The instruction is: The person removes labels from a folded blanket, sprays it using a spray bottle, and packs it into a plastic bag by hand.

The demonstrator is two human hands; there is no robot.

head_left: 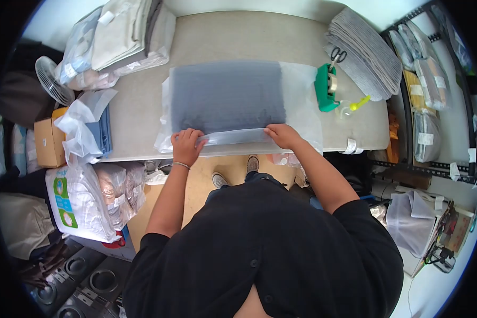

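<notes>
Blue-grey folded fabric [225,95] lies under translucent plastic sheeting [303,100] on the pale grey table [249,37].
At its near edge, the right hand [283,136] pinches one end of a narrow, clear plastic fold [236,137]; the left hand [186,144] rests its fingers at the other end, though whether they grip it I cannot tell. By the sheeting's right edge stands a green tape dispenser [321,89], black-handled scissors [337,54] at its far end.
</notes>
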